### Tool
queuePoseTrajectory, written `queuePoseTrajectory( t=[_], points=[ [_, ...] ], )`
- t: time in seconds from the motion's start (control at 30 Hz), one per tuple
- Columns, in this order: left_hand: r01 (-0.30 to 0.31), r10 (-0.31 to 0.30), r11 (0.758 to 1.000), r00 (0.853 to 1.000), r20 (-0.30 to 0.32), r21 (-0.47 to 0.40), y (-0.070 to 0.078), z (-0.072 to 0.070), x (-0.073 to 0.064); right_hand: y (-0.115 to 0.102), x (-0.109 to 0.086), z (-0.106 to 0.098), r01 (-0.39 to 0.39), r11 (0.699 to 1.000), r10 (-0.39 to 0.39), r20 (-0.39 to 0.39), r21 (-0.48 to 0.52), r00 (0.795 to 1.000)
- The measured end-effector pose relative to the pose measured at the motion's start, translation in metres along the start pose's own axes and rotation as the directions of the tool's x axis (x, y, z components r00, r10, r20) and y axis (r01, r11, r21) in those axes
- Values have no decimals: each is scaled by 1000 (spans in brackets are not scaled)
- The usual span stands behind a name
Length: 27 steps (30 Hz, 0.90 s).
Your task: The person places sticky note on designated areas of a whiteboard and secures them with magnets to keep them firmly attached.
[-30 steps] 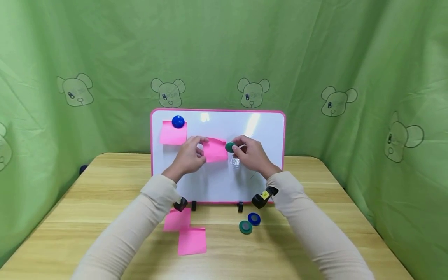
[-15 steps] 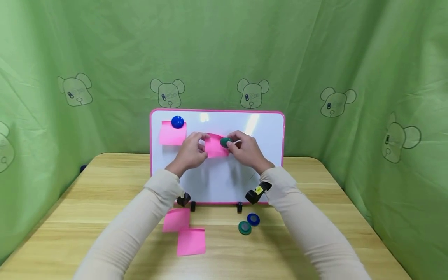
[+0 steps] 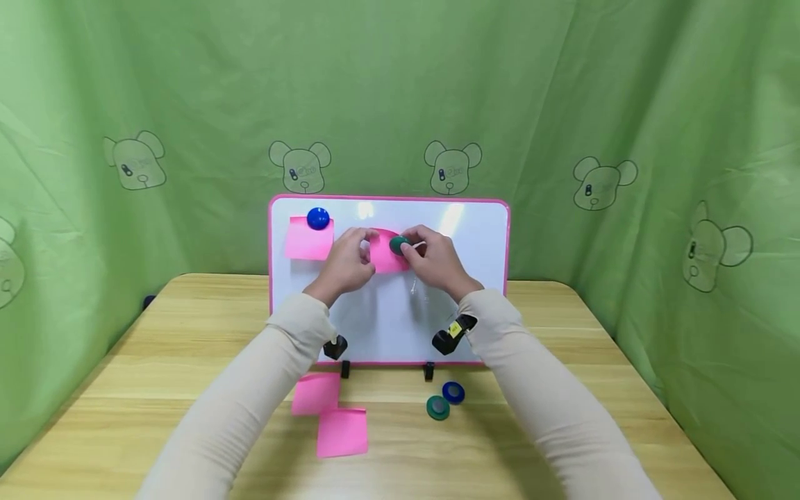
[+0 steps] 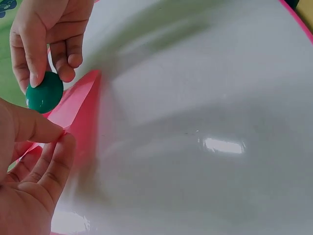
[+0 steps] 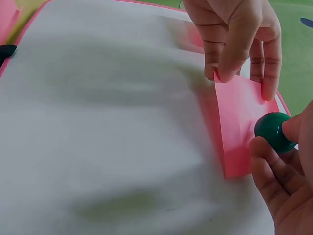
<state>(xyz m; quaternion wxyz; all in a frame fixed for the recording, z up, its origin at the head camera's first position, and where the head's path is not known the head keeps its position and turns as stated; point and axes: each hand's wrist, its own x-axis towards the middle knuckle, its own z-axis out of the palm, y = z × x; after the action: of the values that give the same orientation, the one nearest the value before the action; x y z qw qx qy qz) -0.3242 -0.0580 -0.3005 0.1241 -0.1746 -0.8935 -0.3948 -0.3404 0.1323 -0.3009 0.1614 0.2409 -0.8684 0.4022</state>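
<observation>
A pink sticky note [image 3: 386,258] is held up against the pink-framed whiteboard [image 3: 387,326]. My left hand [image 3: 346,260] pinches its left edge between thumb and fingertips, plain in the left wrist view. With thumb and fingers my right hand [image 3: 435,258] grips a round green magnet [image 3: 399,245], which is in front of the note's upper right part. Whether the magnet touches the paper I cannot tell. In the right wrist view the note [image 5: 239,122] bends away from the board along its lower edge. Left of my hands, a blue magnet [image 3: 318,219] sits over the top of another pink note [image 3: 309,242] on the board.
On the wooden table [image 3: 206,326], two more pink notes [image 3: 342,433] lie at the front left of the board. A green magnet [image 3: 438,407] and a blue magnet [image 3: 453,392] lie to their right, backs up. Black feet [image 3: 428,371] support the board.
Both hands have moved up the board, the note rising with the left hand. My right hand has brought the green magnet leftward, from beside the note to in front of it.
</observation>
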Motion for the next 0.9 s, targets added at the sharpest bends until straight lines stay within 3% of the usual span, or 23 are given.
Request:
queuePoseTrajectory(
  t=[0.6,0.9],
  points=[
    [25,-25,999,1000,6,44,3,2,12,-1,16,2,12,1000,-12,-41,-16,999],
    [23,-24,999,1000,13,43,4,3,13,-1,21,2,12,997,-20,-115,-70,993]
  ],
)
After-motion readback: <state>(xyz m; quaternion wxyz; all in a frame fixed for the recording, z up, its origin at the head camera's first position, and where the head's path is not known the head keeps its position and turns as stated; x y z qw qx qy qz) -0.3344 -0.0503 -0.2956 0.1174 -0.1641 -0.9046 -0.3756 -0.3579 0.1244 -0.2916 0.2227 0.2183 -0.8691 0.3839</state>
